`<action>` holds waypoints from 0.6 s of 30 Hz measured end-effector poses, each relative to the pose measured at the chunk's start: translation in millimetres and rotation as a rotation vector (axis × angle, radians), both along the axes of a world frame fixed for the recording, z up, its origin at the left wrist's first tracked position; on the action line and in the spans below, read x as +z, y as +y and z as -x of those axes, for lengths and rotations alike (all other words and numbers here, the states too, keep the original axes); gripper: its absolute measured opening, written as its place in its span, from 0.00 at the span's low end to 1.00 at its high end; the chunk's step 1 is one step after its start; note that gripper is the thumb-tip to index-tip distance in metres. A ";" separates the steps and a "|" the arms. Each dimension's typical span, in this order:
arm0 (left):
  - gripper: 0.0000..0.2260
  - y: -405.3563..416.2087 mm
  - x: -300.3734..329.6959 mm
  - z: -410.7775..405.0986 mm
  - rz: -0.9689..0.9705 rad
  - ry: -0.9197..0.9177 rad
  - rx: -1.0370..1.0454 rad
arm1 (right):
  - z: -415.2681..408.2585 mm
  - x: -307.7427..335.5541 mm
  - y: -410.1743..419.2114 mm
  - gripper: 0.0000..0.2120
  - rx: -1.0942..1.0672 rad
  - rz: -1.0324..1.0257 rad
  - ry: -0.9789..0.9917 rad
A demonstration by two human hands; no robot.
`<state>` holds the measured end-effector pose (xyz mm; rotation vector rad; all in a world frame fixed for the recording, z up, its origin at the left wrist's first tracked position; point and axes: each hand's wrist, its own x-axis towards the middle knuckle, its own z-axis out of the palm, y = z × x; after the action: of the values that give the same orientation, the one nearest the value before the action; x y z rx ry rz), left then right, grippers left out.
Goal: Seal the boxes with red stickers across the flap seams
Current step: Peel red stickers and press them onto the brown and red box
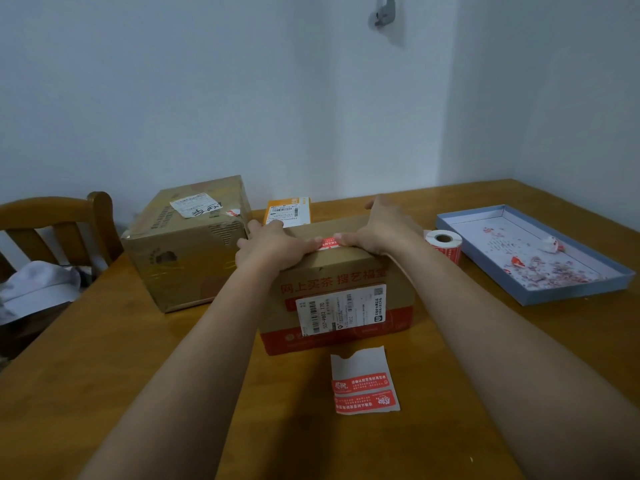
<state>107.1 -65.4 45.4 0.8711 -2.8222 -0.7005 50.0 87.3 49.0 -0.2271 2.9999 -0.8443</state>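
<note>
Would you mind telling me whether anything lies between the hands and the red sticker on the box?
Nothing visible does: left hand and right hand already press the red sticker onto the brown cardboard box.

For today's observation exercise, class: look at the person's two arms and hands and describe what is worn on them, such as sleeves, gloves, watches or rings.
Both forearms are bare right down to the picture's lower edge: no sleeves show. The left hand and right hand wear no gloves. No watch, bracelet or band shows at either wrist, and no ring can be made out, though the fingers are small and a little blurred.
</note>
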 end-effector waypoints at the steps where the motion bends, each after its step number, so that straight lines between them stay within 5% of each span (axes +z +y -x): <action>1: 0.41 -0.8 0.1 0.7 -0.026 0.024 0.009 | 1.0 0.6 0.9 0.43 -0.002 0.018 -0.003; 9: 0.39 -15.2 -5.4 11.1 -0.234 0.142 0.025 | 5.8 1.8 8.2 0.30 0.023 0.135 -0.017; 18: 0.28 -12.6 -9.0 6.1 -0.135 0.162 0.028 | 2.4 -4.9 12.1 0.22 0.000 0.205 0.035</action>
<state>101.0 -78.0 36.3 0.8306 -2.6406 -0.9217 47.6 99.4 44.0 -0.2467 2.9433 -1.1600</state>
